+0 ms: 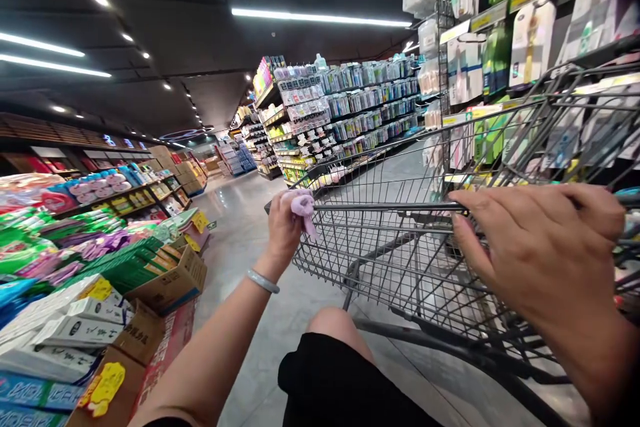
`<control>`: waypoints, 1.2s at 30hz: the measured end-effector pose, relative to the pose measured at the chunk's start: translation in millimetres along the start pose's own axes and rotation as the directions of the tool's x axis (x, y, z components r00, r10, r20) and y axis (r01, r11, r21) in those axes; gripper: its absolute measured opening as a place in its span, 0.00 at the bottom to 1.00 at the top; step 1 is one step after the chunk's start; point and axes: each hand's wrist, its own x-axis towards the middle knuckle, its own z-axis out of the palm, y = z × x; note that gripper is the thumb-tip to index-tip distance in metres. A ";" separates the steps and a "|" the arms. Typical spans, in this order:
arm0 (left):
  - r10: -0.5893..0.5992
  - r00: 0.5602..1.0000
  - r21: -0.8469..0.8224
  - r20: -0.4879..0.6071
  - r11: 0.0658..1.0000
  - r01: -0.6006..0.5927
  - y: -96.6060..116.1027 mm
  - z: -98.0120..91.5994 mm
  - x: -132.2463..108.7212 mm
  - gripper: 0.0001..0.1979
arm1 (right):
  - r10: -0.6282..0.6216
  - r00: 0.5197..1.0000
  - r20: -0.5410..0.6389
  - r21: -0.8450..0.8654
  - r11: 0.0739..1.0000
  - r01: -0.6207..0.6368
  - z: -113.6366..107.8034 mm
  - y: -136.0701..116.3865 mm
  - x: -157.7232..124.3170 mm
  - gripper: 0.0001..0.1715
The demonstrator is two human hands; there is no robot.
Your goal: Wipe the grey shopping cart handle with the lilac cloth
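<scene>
A dark wire shopping cart point(380, 260) stands in front of me, tilted across the view. My left hand point(285, 223) is wrapped round the left end of its handle bar, below a pale bracelet on the wrist. A light purple cloth point(303, 205) sits at the fingers of that hand, over the bar. Farther right, my right hand point(540, 247) rests on the handle with its fingers curled over it and its thumb underneath. The cart's wire basket shows behind the bar, and its far right part is hidden by my right hand.
Boxes and packaged goods point(75, 330) are piled along the left side, close to my left arm. Hanging packages point(533, 40) fill the rack at the right, close to the cart. A stocked shelf unit point(360, 103) stands ahead. Grey floor point(227, 233) runs between the displays.
</scene>
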 end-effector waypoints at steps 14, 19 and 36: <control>-0.016 0.999 0.014 -0.042 1.000 0.017 -8.1 -13.2 -19.9 0.15 | -0.032 0.997 -0.067 -0.032 0.999 0.030 -10.8 -0.6 1.0 0.20; 0.093 0.994 0.015 0.053 0.995 -0.094 -8.7 -22.5 -22.6 0.07 | -0.019 0.998 -0.060 -0.027 0.999 0.017 -16.7 -1.0 0.4 0.19; 0.077 0.996 0.010 0.044 0.997 -0.078 6.3 -12.7 -46.5 0.06 | 0.041 0.999 -0.022 -0.065 0.997 -0.042 -21.7 -4.1 0.0 0.16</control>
